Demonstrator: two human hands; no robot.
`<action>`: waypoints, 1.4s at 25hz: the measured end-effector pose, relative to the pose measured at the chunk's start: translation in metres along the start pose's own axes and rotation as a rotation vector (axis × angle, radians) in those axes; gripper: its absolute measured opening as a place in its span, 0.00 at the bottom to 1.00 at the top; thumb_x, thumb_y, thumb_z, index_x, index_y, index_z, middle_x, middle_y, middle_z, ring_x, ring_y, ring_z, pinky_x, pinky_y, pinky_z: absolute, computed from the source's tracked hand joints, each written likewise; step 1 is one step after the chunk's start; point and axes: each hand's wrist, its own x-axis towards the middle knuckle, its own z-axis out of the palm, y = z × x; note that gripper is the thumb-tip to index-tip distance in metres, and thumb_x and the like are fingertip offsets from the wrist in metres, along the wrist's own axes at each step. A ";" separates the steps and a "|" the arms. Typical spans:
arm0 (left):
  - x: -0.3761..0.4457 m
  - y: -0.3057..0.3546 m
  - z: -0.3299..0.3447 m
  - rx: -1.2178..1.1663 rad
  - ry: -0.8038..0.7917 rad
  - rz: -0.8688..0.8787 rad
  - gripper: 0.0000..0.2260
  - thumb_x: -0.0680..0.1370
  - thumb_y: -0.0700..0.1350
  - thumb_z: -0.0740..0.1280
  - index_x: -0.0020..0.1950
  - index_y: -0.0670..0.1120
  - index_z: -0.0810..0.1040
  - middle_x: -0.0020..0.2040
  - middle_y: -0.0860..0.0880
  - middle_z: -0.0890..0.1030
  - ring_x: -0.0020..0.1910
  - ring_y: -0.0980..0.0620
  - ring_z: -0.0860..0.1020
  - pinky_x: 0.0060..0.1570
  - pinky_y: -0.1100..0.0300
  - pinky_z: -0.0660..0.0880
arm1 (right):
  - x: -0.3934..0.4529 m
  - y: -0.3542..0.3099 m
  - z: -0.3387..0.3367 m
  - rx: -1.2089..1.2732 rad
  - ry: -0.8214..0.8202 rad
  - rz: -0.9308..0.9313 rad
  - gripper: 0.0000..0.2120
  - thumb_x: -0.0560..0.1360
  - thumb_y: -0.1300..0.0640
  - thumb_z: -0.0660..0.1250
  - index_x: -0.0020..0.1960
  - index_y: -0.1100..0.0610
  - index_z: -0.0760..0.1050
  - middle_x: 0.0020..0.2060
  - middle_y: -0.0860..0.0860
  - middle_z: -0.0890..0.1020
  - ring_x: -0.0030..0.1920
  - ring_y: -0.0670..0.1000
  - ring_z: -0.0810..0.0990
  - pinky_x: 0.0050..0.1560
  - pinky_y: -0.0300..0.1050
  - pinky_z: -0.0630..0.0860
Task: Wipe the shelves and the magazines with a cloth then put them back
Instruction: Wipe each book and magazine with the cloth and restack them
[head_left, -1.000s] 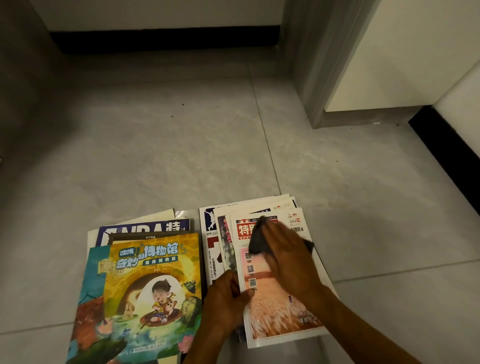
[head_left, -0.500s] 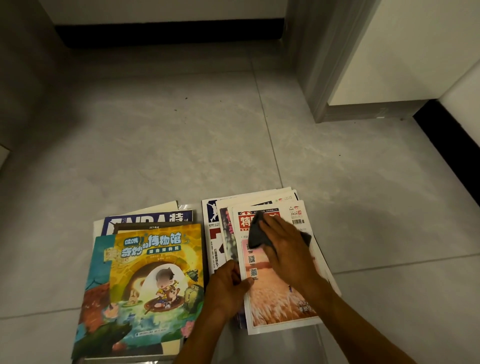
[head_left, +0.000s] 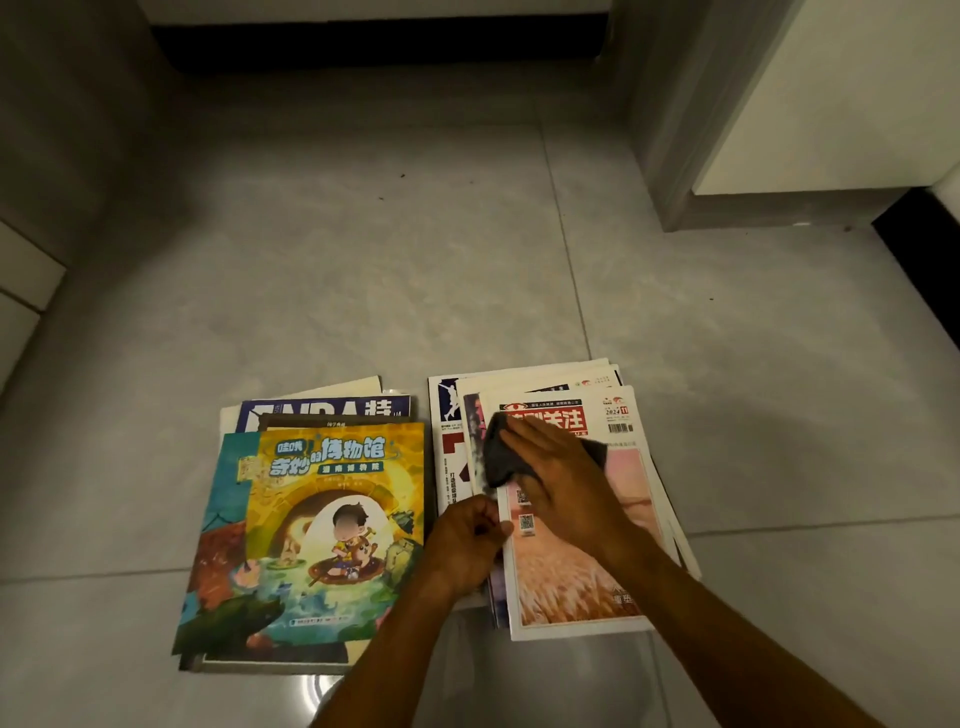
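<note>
Two piles of magazines lie side by side on the shiny grey tile floor (head_left: 363, 270) in front of me. My right hand (head_left: 563, 486) lies flat on a small dark grey cloth (head_left: 500, 457), and my fingers press it down on the top magazine with the red title and the golden field picture (head_left: 582, 566). That magazine sits on top of the right pile. My left hand (head_left: 467, 545) is curled up, and its thumb and fingers pinch the left edge of that same magazine. Just beside it, on the left pile, the top one is a bright yellow picture book with a cartoon child in a little boat (head_left: 332, 519). A blue and white magazine with big letters (head_left: 322, 410) peeks out from under it at the far end.
</note>
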 end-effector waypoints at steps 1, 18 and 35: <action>0.000 0.000 -0.001 -0.004 0.000 0.005 0.08 0.78 0.39 0.67 0.40 0.49 0.76 0.47 0.50 0.83 0.48 0.48 0.81 0.51 0.50 0.80 | -0.024 0.000 0.003 -0.022 -0.003 -0.026 0.26 0.76 0.56 0.66 0.73 0.51 0.66 0.72 0.49 0.68 0.74 0.49 0.61 0.73 0.55 0.61; 0.002 0.003 -0.002 0.070 0.014 0.017 0.06 0.78 0.44 0.67 0.41 0.46 0.76 0.49 0.50 0.83 0.49 0.52 0.81 0.52 0.54 0.79 | -0.124 0.029 -0.002 -0.269 0.048 -0.178 0.21 0.79 0.46 0.55 0.71 0.49 0.64 0.68 0.49 0.72 0.70 0.52 0.66 0.67 0.61 0.69; 0.008 0.002 0.010 0.041 0.137 0.022 0.10 0.73 0.45 0.73 0.35 0.48 0.75 0.42 0.51 0.83 0.43 0.51 0.81 0.48 0.52 0.79 | -0.043 0.071 -0.019 -0.077 0.236 0.304 0.23 0.79 0.52 0.59 0.73 0.58 0.65 0.70 0.57 0.70 0.71 0.59 0.66 0.70 0.58 0.63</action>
